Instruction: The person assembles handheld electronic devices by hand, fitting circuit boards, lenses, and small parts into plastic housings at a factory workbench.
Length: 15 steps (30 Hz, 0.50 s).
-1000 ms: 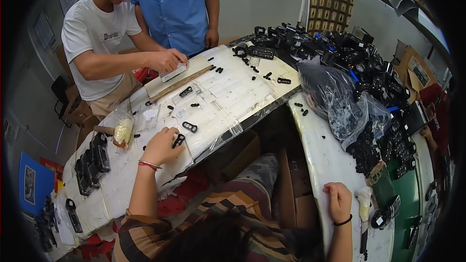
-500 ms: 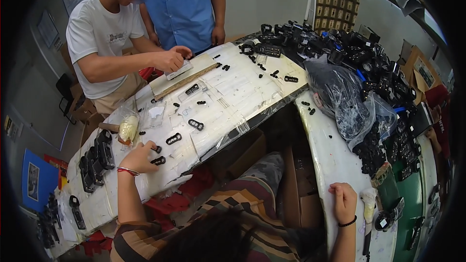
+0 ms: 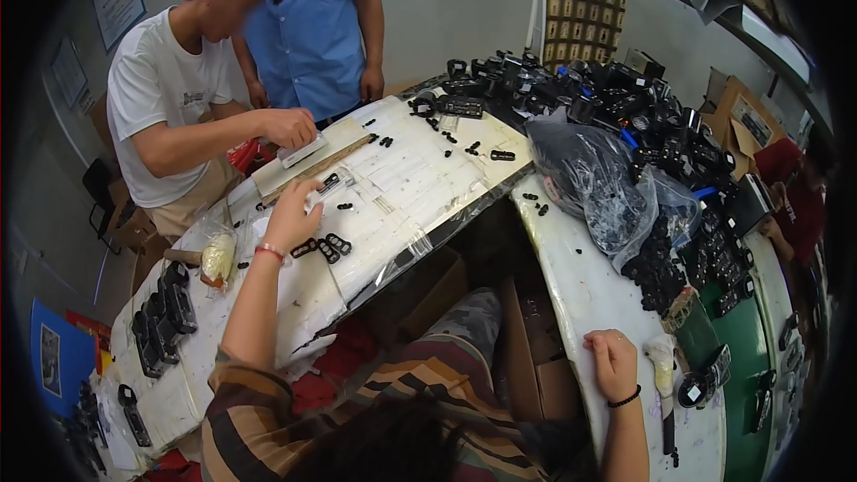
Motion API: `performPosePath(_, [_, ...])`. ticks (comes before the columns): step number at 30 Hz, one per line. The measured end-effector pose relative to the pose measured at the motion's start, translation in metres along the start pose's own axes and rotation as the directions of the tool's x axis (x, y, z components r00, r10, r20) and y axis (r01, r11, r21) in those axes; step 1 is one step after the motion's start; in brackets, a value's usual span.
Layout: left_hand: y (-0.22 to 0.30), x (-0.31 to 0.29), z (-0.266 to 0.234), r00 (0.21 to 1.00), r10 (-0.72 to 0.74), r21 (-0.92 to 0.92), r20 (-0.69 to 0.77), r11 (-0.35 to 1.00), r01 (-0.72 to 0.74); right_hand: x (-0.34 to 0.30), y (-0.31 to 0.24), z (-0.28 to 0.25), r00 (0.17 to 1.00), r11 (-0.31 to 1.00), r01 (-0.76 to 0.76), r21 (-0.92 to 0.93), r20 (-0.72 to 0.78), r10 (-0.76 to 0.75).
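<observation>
Our left hand (image 3: 293, 218) reaches out, fingers spread, apparently empty; the lone part (image 3: 331, 181) sits just beyond at two o'clock. Three parts (image 3: 327, 251) cluster at four o'clock, seemingly for easy reach. Our right hand (image 3: 612, 363) (half-curled, contents hidden) rests.

A workshop: black frames (image 3: 334, 248) are lying toward the worktable's (image 3: 406, 174) near edge, parts (image 3: 661, 116) are sitting heaped beyond its right edge, 2 co-workers (image 3: 312, 31) are standing opposite.
</observation>
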<state>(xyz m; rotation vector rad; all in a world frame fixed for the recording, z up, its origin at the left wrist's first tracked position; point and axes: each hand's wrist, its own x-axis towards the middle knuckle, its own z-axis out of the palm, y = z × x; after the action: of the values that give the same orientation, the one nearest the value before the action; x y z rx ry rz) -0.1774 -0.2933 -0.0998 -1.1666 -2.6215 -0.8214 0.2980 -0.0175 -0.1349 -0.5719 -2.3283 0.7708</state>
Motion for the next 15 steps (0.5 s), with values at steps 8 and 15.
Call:
performPosePath(8, [-0.062,0.100,0.042,0.970,-0.091,0.216,0.225,0.975,0.042,-0.001,0.007,0.000,0.998,0.998,0.067,-0.021,0.007,-0.067])
performPosePath(15, [0.094,0.118,0.021,0.953,0.281,0.096,0.114,0.952,-0.292,0.009,0.000,-0.008,0.991,0.997,0.010,-0.074,-0.135,-0.019])
